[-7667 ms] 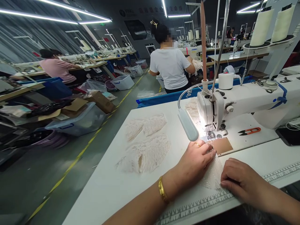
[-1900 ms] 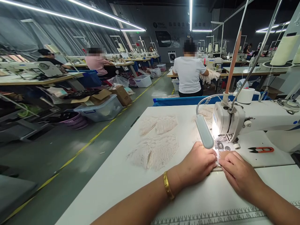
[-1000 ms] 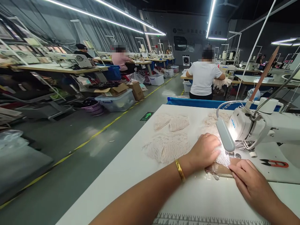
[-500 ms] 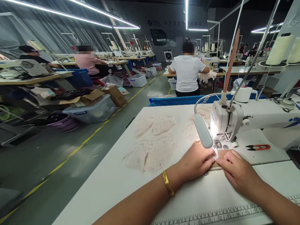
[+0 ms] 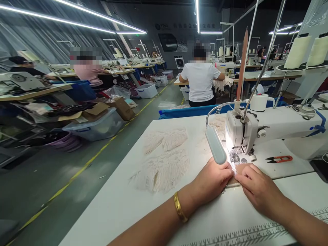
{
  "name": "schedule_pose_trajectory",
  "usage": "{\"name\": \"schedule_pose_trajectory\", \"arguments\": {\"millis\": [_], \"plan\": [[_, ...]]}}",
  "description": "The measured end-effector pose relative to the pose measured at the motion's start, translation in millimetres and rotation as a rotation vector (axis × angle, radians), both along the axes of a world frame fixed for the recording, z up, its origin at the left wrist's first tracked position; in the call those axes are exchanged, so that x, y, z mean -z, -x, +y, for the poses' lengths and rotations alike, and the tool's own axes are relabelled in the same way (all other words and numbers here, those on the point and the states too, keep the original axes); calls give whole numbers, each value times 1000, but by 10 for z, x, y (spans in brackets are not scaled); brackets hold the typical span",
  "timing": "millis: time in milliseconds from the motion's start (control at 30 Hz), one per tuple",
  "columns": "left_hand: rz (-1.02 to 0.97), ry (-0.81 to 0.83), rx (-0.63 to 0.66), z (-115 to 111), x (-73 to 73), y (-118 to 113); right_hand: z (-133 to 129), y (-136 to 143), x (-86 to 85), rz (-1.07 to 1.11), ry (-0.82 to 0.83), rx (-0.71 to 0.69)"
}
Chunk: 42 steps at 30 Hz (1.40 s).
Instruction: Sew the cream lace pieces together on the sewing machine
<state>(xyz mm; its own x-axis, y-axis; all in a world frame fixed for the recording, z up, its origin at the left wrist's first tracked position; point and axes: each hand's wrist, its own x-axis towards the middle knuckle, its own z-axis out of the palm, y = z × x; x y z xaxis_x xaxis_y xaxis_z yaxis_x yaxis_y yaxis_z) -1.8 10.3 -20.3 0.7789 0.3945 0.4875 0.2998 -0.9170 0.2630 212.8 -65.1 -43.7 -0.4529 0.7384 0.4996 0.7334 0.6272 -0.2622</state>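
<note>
My left hand (image 5: 214, 179) has its fingers pinched on a small piece of white lace (image 5: 233, 168) just in front of the needle area of a white sewing machine (image 5: 237, 130). From the right, my right hand (image 5: 258, 188) pinches the same lace, its fingertips close to the left ones. A brown surface shows beneath the right fingers. The grey lamp head (image 5: 216, 145) hangs over the left fingers and lights the spot. Cream lace pieces (image 5: 164, 167) lie on the white table left of the machine.
Red-handled thread snips (image 5: 279, 159) lie right of the machine's foot, and a dark phone (image 5: 320, 168) sits at the right edge. A ruler strip (image 5: 246, 235) runs along the near edge. Ahead, a person in white (image 5: 201, 82) sits at another table.
The whole view has shifted slightly, so the machine and table appear a little further left. Both hands keep their hold on the lace at nearly the same place by the machine.
</note>
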Motion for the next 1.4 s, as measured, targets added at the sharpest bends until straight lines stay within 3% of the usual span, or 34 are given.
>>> {"name": "schedule_pose_trajectory", "arguments": {"millis": [233,533,800,1167,1400], "plan": [[7,-38,2,-13,47,-10,6,16,-23,7,-18,-17],[10,-42,-32,9,-53,-22,32,24,-21,-33,22,65],[-28,56,-74,10,-125,-42,64,19,-34,-58,60,105],[43,-101,-79,15,-88,-36,78,-3,-8,-31,97,123],[46,-91,-45,3,-33,12,75,24,-6,-87,55,130]]}}
